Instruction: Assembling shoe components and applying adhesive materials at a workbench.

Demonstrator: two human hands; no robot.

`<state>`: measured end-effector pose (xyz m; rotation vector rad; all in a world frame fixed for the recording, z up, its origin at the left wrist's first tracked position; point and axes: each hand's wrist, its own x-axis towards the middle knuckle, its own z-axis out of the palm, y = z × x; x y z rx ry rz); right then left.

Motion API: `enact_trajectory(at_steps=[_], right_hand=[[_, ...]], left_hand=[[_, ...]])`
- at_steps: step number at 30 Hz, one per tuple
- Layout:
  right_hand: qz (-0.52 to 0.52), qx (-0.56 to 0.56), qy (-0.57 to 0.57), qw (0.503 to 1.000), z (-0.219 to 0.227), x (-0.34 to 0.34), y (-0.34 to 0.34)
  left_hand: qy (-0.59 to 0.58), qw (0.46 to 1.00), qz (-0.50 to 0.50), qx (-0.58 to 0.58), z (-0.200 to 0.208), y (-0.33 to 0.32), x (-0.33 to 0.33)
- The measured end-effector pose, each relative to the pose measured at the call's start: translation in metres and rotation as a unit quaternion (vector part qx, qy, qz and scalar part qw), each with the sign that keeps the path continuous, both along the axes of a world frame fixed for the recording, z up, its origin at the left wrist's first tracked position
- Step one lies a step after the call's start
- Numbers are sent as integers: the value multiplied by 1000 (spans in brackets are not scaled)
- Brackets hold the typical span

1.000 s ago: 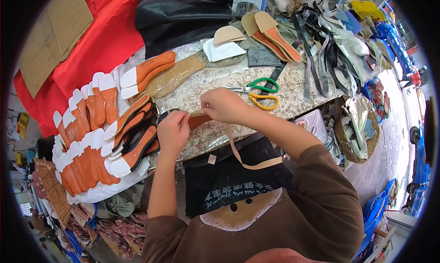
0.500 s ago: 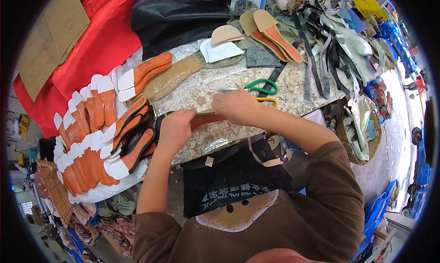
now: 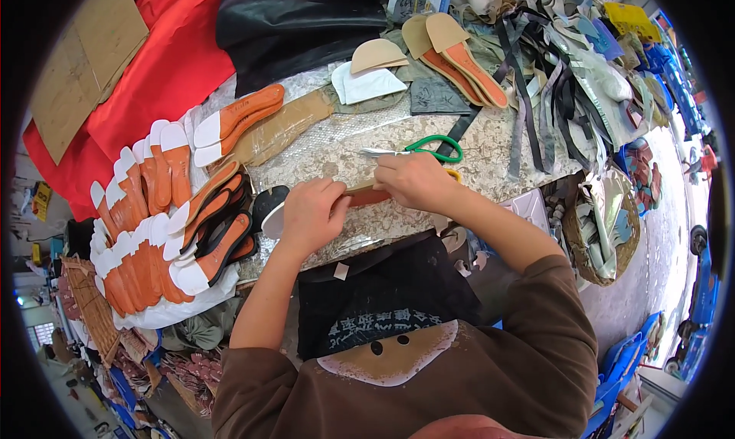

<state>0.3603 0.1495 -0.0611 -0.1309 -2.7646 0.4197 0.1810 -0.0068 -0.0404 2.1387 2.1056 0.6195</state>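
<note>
From where I stand, the person is holding an orange-brown insole [image 3: 370, 197] over the near part of the worktable [image 3: 494, 167], stretched between the 2 hands. The left hand [image 3: 312, 214] is curled almost closed, its thumb and bent fingers gripping the insole near its left part. The right hand [image 3: 412, 182] is also nearly closed, and its fingertips pinch the upper edge at the other side; what is under the palm I cannot see. Just to the left of the left hand there appear a black rounded end [image 3: 268, 202] and a white piece [image 3: 273, 222]; I cannot tell whether they belong to the same insole.

Just beyond the right hand lie the scissors [image 3: 434, 143], the green loop visible, the yellow loop mostly hidden by the wrist. At the left, many white-tipped insoles [image 3: 140, 274] are set in rows. Farther back there are 2 insoles with beige tips [image 3: 468, 65], and to their right a tangle of black strips [image 3: 545, 106]. A basket [image 3: 579, 251] of scraps stands beside the table's right end
</note>
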Motion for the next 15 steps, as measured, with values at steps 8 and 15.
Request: enact_trajectory(at_steps=[8, 15], right_hand=[[-137, -175, -121, 967, 8, 19, -5], [-48, -487, -76, 869, 48, 52, -38]], left_hand=[[101, 972, -58, -205, -4, 25, 23], [-17, 988, -115, -106, 45, -46, 30]])
